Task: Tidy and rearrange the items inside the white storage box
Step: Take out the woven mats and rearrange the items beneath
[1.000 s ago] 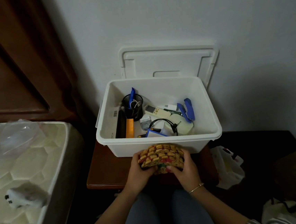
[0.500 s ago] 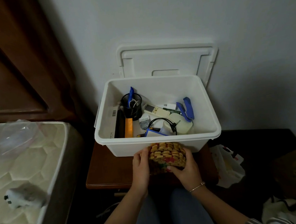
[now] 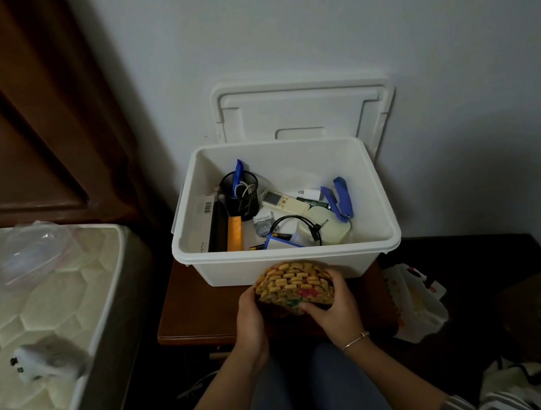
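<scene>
The white storage box stands open on a small wooden table. Inside it are a black mesh pen cup, a white remote, a blue clip-like item, a black cable, an orange bar and a long white carton. Just in front of the box I hold a yellow beaded pouch between both hands. My left hand grips its left side and my right hand grips its right side and bottom.
The box's lid leans against the wall behind it. A mattress with a small plush toy lies at the left. Plastic bags and other bags sit on the dark floor at the right. My knees are below the table.
The pouch stays between both hands in front of the box; my hands have shifted their hold on it slightly.
</scene>
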Motion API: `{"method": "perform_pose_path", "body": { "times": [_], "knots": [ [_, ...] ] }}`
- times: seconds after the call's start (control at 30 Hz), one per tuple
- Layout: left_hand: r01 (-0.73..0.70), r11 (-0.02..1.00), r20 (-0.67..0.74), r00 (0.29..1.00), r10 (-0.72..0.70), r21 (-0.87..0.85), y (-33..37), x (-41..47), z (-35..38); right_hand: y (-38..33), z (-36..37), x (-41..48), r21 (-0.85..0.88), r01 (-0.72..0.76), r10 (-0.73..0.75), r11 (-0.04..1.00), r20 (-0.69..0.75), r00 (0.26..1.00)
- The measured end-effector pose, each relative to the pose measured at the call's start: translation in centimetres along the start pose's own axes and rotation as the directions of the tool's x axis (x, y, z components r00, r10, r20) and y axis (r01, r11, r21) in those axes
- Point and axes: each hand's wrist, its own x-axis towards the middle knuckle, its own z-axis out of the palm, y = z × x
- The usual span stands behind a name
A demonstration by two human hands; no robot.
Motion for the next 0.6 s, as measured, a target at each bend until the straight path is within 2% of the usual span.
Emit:
{"method": "perform_pose_path", "body": {
  "times": [0.07,0.17,0.2,0.27,0.3,0.37,0.43,0.53,0.6],
  "knots": [
    [0.001,1.0,0.007,1.0,-0.001,0.027,-0.1,0.0,0.0,0.1,0.0,0.0,-0.001,0.007,-0.007,1.0,-0.002,1.0],
    [-0.038,0.985,-0.009,0.999,0.04,0.17,0.2,0.2,0.0,0.3,-0.1,0.1,-0.009,0.006,-0.006,1.0,0.003,1.0],
    [-0.072,0.971,-0.04,0.996,0.083,0.229,0.2,0.4,-0.1,0.5,-0.1,0.1,-0.012,0.005,-0.005,1.0,0.009,1.0],
    [-0.239,0.911,-0.055,0.961,0.273,0.336,0.1,0.4,-0.5,0.6,0.0,0.2,-0.019,0.008,-0.007,1.0,0.019,1.0],
    [-0.346,0.85,-0.014,0.924,0.382,0.399,0.1,0.2,-0.7,0.7,0.0,0.2,-0.023,0.01,-0.01,1.0,0.023,1.0],
    [-0.522,0.662,0.127,0.826,0.549,0.537,-0.1,-0.3,-0.8,1.0,-0.1,0.4,-0.028,0.011,-0.01,1.0,0.033,0.999],
    [-0.627,0.44,0.277,0.726,0.63,0.643,-0.6,-0.6,-0.7,1.1,-0.2,0.5,-0.039,0.014,-0.012,0.999,0.042,0.999],
    [-0.657,0.144,0.427,0.625,0.653,0.74,-1.0,-0.8,-0.3,1.1,-0.2,0.7,-0.047,0.026,-0.024,0.999,0.038,0.999],
    [-0.642,0.024,0.467,0.582,0.665,0.766,-1.1,-0.9,-0.3,1.0,-0.3,0.7,-0.04,0.036,-0.034,0.999,0.032,0.999]
  ]
}}
